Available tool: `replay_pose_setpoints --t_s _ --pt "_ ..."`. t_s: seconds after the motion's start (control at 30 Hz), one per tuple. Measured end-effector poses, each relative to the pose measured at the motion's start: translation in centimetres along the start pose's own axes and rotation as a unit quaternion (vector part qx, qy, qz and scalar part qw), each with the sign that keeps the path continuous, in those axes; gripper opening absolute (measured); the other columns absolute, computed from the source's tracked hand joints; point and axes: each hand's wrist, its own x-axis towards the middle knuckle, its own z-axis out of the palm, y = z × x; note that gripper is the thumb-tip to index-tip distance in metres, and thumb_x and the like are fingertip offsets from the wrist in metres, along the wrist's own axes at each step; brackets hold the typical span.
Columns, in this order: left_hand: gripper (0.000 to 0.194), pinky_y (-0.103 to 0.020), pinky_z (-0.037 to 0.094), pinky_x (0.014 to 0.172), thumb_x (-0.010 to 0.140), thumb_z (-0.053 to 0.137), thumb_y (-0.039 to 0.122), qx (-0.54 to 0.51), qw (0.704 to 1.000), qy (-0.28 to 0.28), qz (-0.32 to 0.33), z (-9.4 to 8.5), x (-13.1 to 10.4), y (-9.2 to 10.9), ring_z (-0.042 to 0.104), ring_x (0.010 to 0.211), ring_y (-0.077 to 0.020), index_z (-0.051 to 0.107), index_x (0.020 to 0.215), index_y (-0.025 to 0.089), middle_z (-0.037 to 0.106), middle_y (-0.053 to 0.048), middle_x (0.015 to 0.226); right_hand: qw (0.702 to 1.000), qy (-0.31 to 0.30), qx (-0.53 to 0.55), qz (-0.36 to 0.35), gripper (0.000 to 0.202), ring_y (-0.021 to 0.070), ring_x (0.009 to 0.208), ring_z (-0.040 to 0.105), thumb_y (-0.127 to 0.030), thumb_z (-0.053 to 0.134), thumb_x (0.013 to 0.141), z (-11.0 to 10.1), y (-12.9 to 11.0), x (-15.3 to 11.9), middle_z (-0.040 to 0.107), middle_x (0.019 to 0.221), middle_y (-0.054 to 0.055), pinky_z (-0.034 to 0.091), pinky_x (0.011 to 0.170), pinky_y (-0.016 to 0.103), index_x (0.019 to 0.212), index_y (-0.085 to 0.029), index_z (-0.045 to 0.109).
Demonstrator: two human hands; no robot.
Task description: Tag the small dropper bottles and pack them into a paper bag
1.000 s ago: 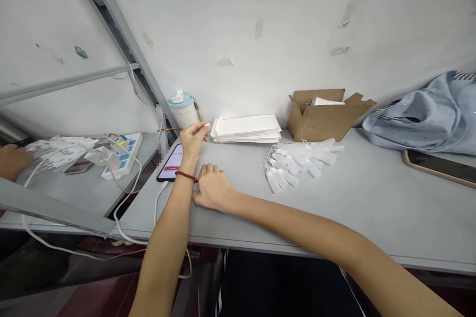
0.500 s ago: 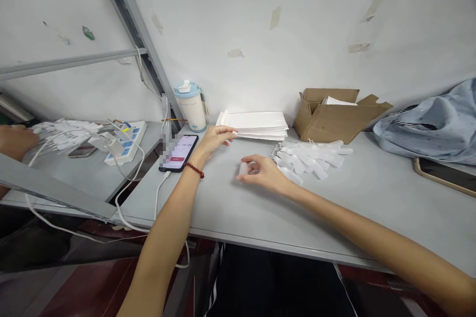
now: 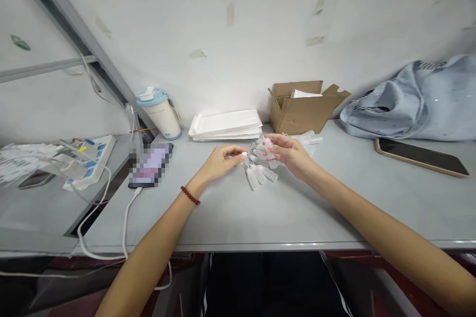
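Note:
Small translucent plastic pieces (image 3: pixel 260 174) lie in a loose pile on the grey table (image 3: pixel 230 215), at the middle. At the pile's left edge my left hand (image 3: pixel 223 161), with a red bead bracelet on its wrist, pinches a small white piece (image 3: pixel 244 155) between thumb and fingertips. My right hand (image 3: pixel 292 154) is over the right part of the pile, its thumb and fingers closed on a translucent piece (image 3: pixel 268 147). Part of the pile is hidden behind this hand.
A stack of white flat sheets (image 3: pixel 226 124) and an open cardboard box (image 3: pixel 305 111) stand behind the hands. Left are a cup (image 3: pixel 161 115), a phone (image 3: pixel 152 164), cables and a power strip (image 3: pixel 96 161). Right are another phone (image 3: pixel 422 157) and a blue cloth bag (image 3: pixel 412 99).
The view has turned to the right. My left hand has moved from beside the white stack to the pile. My right hand has moved right, onto the pile.

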Motion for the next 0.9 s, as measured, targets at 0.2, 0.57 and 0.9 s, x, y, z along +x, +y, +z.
replay_pose_setpoints --t_s 0.2,0.57,0.9 --pt "0.034 -0.027 0.048 0.064 0.074 0.065 0.041 -0.044 0.999 -0.011 -0.019 0.7 0.1 -0.1 0.058 0.072 -0.0152 0.07 0.093 0.014 0.067 -0.007 0.083 0.995 -0.094 0.019 0.009 0.029 0.0123 0.072 0.059 -0.032 0.066 0.077 0.0 -0.4 -0.7 0.066 0.095 0.004 0.047 0.065 0.029 0.104 -0.021 0.065" --pt "0.032 -0.026 0.047 0.064 0.081 0.061 0.04 -0.061 0.996 -0.054 0.026 2.1 -0.7 0.6 0.059 0.073 -0.0158 0.069 0.098 0.014 0.069 -0.006 0.079 0.99 -0.11 0.029 0.084 0.02 0.0063 0.044 0.036 -0.033 0.059 0.078 1.9 0.7 -1.6 0.06 0.067 0.0 0.019 0.044 0.023 0.093 -0.02 0.056" --pt "0.028 -0.026 0.045 0.061 0.079 0.063 0.039 -0.045 0.997 -0.062 0.018 2.5 -0.9 1.3 0.06 0.067 -0.0156 0.071 0.086 0.014 0.07 -0.006 0.073 0.994 -0.084 -0.006 0.075 0.018 0.0062 0.041 0.032 -0.035 0.057 0.078 2.4 1.1 -1.8 0.058 0.06 -0.002 0.016 0.045 0.023 0.088 -0.02 0.051"
